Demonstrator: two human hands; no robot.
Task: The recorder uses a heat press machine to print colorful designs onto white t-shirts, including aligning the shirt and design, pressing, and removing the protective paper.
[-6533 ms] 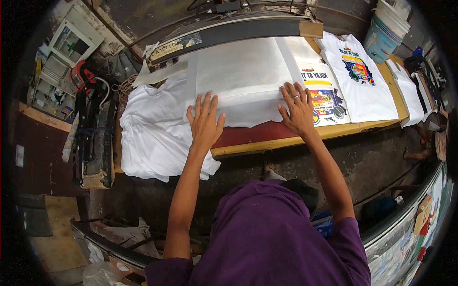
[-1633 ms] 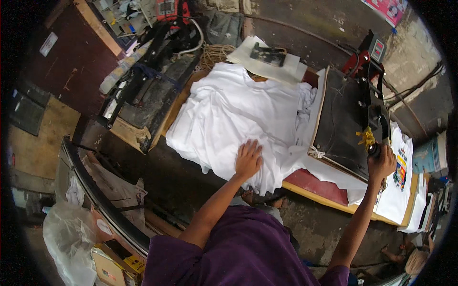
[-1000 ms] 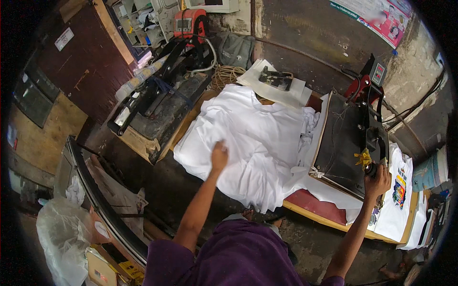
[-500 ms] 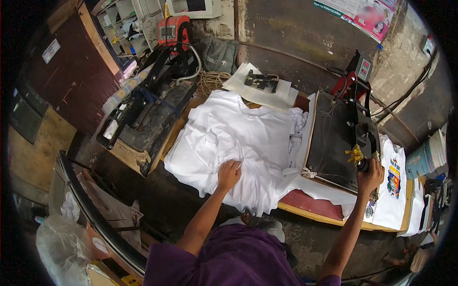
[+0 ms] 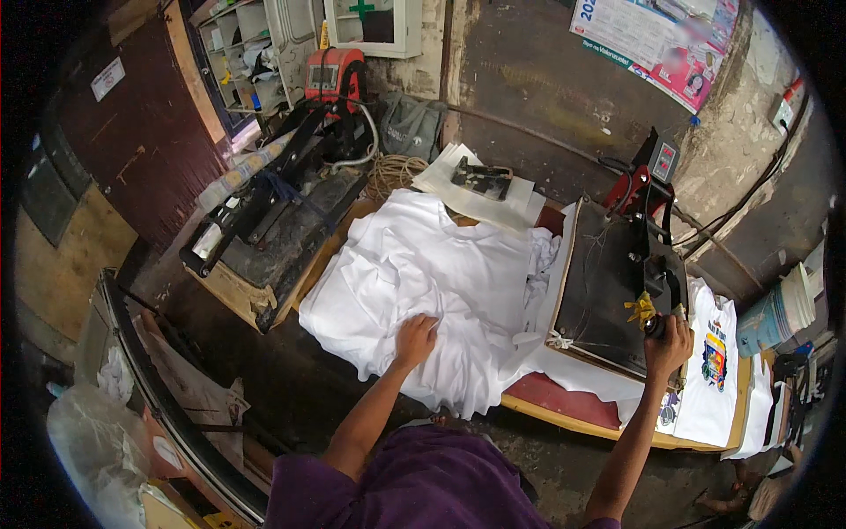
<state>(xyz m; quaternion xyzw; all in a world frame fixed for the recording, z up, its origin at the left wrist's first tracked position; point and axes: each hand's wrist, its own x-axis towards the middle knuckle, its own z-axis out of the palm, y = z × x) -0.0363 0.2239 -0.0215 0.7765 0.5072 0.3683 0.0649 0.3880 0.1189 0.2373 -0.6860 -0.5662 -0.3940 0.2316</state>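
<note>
Farther from the right hand (image 5: 671,344) than earlier, the left hand (image 5: 416,341) is lying, fingers loosely curled, on the white shirts (image 5: 445,278), any pinch impossible to tell. The right hand is wrapping its fingers around the black knob (image 5: 653,327) of the heat press (image 5: 608,295) beside them, and pale papers (image 5: 520,201) are lying farther back.

A person's right hand (image 5: 671,345) grips the handle (image 5: 654,327) of a heat press (image 5: 627,198), its plate (image 5: 608,286) just left of and beyond the grip, as the left hand (image 5: 415,340) rests on piled shirts (image 5: 449,273) farther left. Beyond that hand, behind the shirts, lie paper sheets (image 5: 518,205) and coiled rope (image 5: 390,175); a second press (image 5: 251,257) stands to its left. Right of the grip, another shirt (image 5: 711,401) lies on the table (image 5: 745,392), a bucket (image 5: 775,310) beyond it.
</note>
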